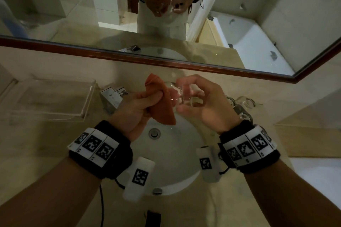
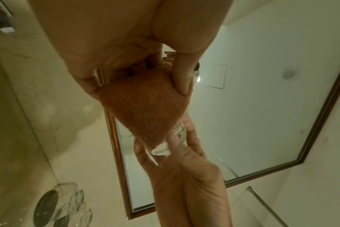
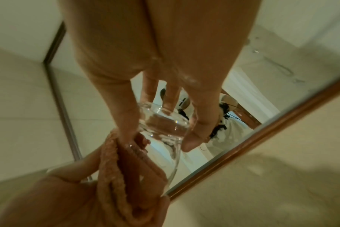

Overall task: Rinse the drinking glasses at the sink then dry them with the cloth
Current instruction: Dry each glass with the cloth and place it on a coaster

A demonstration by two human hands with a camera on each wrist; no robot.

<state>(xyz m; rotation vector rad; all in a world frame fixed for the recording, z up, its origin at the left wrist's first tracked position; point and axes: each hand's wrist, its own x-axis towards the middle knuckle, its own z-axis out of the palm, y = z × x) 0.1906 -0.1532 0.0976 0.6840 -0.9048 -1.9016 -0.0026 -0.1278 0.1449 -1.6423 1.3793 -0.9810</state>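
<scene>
Above the white sink [image 1: 177, 177], my right hand [image 1: 197, 101] grips a clear drinking glass [image 1: 177, 94] by its base, lying sideways with its mouth toward the left. My left hand [image 1: 142, 105] holds an orange cloth [image 1: 162, 108] bunched against the glass's mouth. In the right wrist view the glass [image 3: 165, 126] sits between my fingertips, and the cloth [image 3: 130, 169] covers its open end. In the left wrist view the cloth [image 2: 142, 107] hides most of the glass [image 2: 161, 150].
More clear glasses [image 1: 245, 105] stand on the counter right of the sink. A chrome tap [image 1: 112, 99] sits behind my left hand. A clear plastic tray [image 1: 53, 97] lies at left. A wood-framed mirror [image 1: 166, 24] fills the wall behind.
</scene>
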